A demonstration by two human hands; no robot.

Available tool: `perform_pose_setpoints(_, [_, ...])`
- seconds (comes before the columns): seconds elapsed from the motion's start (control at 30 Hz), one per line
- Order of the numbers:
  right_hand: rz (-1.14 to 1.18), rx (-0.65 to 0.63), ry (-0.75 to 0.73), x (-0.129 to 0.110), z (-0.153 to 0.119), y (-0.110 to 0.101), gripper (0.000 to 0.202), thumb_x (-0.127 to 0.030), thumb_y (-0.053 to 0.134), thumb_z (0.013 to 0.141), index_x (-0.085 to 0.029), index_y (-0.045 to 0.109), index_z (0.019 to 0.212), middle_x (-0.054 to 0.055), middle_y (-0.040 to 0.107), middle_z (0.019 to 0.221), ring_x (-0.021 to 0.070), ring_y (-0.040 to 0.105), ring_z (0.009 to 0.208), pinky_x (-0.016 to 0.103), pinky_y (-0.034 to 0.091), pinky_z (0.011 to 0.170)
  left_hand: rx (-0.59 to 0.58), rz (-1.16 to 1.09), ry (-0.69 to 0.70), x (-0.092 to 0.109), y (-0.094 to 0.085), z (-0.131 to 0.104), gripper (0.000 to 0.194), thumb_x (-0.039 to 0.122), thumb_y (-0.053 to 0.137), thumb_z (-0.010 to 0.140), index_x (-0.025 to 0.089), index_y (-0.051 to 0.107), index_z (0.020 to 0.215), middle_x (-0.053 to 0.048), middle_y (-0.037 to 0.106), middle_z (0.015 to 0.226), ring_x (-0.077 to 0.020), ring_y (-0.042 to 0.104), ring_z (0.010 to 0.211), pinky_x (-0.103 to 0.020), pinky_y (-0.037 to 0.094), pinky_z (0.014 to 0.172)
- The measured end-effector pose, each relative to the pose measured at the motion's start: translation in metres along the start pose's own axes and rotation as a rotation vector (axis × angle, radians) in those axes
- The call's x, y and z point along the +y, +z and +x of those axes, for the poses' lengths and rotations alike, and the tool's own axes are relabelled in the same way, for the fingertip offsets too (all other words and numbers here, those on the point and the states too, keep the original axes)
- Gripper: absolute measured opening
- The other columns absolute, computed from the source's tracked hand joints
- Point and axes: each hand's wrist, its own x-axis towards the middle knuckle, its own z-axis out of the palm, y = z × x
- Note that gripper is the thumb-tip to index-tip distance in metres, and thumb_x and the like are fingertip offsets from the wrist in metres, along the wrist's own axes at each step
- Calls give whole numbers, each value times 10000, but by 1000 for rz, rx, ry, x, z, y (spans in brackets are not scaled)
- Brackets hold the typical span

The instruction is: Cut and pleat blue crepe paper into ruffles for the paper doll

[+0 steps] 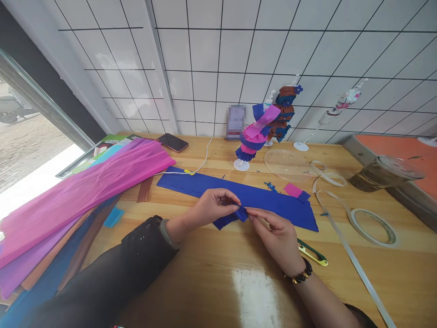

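Note:
A small piece of blue crepe paper [228, 221], cut into a fringe along its lower edge, is held between both hands over the table. My left hand [218, 205] pinches its upper part between thumb and forefinger. Thumb and fingers of my right hand [275, 230] are closed on its right end. Beneath and behind lies a long flat strip of blue crepe paper [198, 183]. Beside my right wrist rests a green and yellow cutter-like tool [312, 253], partly hidden by the hand.
Pink crepe paper [102, 187] and other coloured sheets lie at left. A phone [173, 142] is behind them. Paper-decorated figures [254, 132] stand by the tiled wall. At right are a tape roll [373, 228], a loose white strip [355, 259] and a lidded cup [382, 173].

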Motion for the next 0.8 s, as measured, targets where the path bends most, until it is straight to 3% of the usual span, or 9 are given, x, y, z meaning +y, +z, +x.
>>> perform_pose_setpoints(0.2, [-3,7,-45,-8,2,0,170,-246,556,758,-241,640,906,53,659,969,200,598,902,368,461,836,44,91,30,3,2,-1,226,230,616,709,110,580,896,-73,637,838,-120,581,767,-258,463,746])
perform_pose_setpoints(0.8, [-160,9,-232,-4,0,6,296,-174,538,778,-259,561,1061,44,636,929,182,565,881,344,459,780,-3,300,148,8,10,-5,184,195,558,745,108,620,895,-70,645,843,-123,597,775,-229,468,743])
